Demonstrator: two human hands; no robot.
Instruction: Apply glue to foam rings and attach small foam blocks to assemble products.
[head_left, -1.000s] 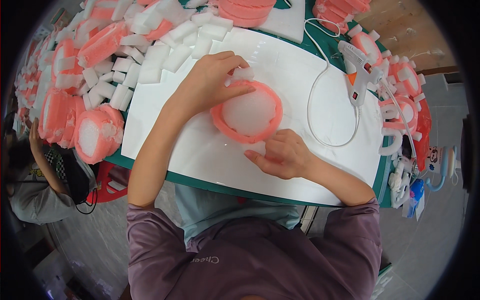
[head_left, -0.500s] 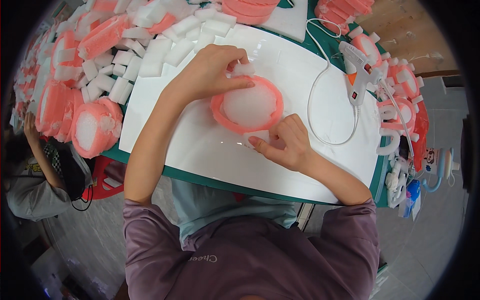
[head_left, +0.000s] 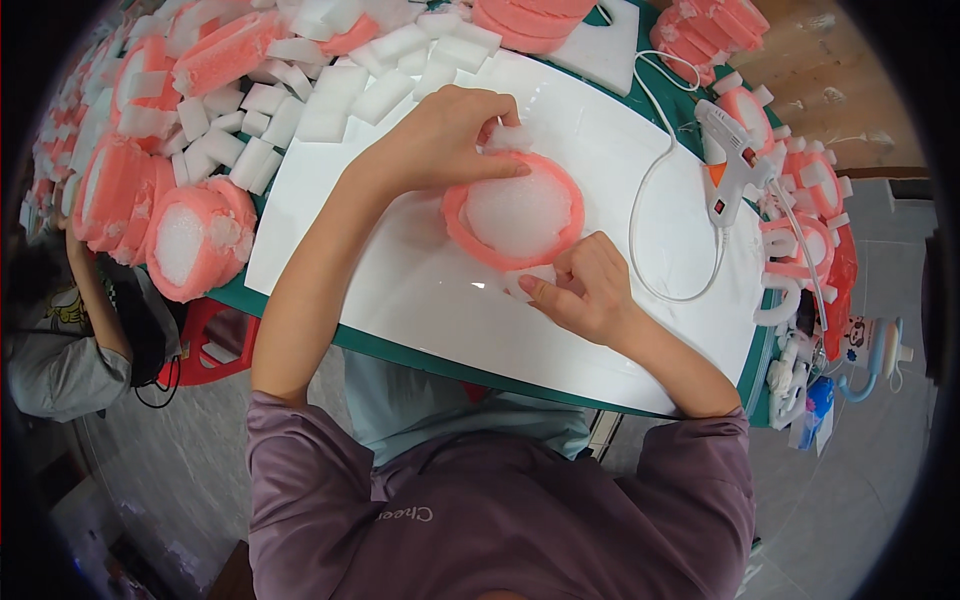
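A round foam piece with a pink rim [head_left: 574, 212] and a white bubbly centre [head_left: 515, 215] lies on the white board between my hands. At its far edge my left hand [head_left: 450, 140] is closed on a white foam block [head_left: 508, 139], with the thumb reaching over the pink rim. My right hand [head_left: 592, 290] pinches a second white foam block [head_left: 518, 284] against the near edge of the rim. Fingers partly cover both blocks.
A white glue gun [head_left: 730, 160] stands on the board [head_left: 400, 300] at right, its cable looping beside it. Loose foam blocks [head_left: 380, 95] and pink foam rounds [head_left: 185, 245] crowd the left and back. More pink pieces [head_left: 815, 185] sit at right. Another person's arm [head_left: 95, 290] shows far left.
The view has shifted slightly, so most things sit a little further right. Both hands keep their blocks at the rim; the near block now looks more upright against it.
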